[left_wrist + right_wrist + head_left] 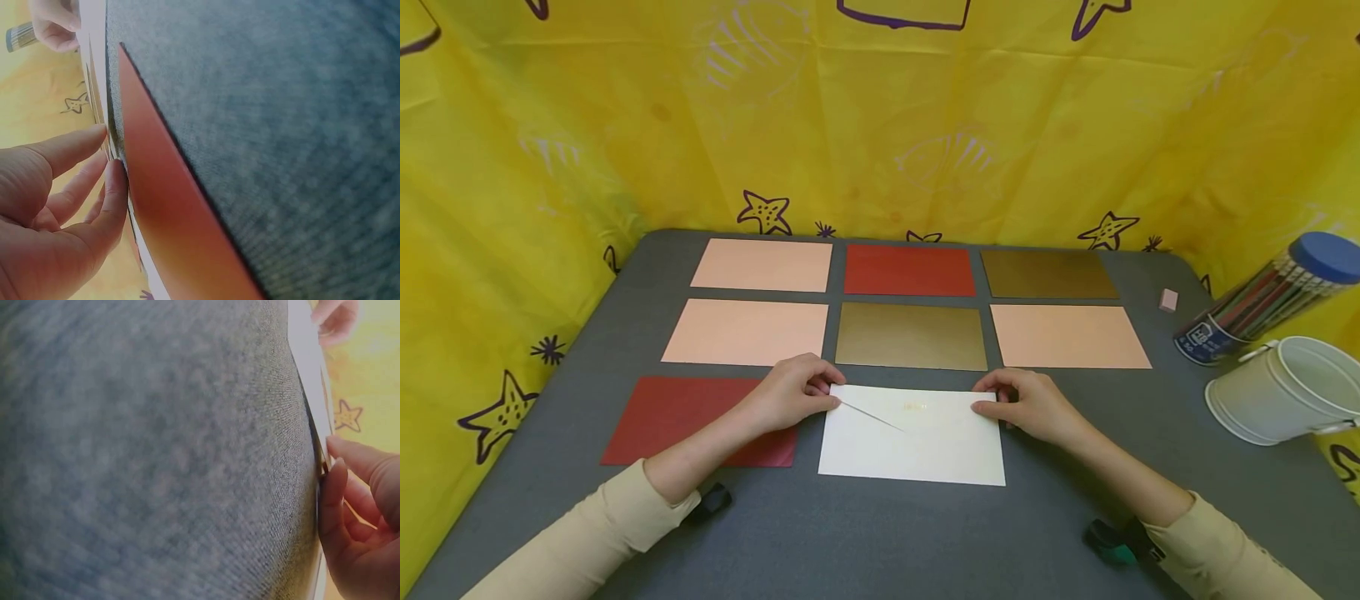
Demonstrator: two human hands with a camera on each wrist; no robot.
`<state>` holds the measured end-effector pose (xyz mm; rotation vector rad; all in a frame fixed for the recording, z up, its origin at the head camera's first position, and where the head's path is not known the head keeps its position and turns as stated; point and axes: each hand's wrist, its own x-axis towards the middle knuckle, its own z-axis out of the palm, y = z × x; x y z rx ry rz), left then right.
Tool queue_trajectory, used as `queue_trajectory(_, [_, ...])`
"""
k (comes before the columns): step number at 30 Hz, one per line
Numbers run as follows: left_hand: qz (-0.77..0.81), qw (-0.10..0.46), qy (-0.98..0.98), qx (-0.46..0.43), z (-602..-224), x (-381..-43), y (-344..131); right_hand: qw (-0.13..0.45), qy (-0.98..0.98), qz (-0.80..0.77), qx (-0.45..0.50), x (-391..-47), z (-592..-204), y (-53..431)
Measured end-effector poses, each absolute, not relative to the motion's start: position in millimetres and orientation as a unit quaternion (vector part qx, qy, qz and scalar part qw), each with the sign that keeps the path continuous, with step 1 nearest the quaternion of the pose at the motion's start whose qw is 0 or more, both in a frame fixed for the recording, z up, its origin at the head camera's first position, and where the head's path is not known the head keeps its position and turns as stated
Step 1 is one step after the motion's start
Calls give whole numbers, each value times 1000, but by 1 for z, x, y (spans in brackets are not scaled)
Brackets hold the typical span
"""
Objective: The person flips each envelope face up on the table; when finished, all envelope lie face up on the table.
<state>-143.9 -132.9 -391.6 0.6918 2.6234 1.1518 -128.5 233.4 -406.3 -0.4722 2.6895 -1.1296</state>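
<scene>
Pinching one white sheet (917,450) are two hands (793,392) (1028,406), seven cards (912,336) nearby.

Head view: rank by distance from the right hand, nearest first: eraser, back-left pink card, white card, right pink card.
1. White card: its right edge is in the right hand's fingers.
2. Right pink card: just beyond the hand.
3. Eraser: farther back, to the right.
4. Back-left pink card: back row, far left.
</scene>
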Motion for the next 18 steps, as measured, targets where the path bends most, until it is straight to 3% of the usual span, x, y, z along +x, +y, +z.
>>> queue_trajectory(18, [387, 89, 882, 252, -393, -144, -134, 78, 904, -386, -166, -127, -407, 231])
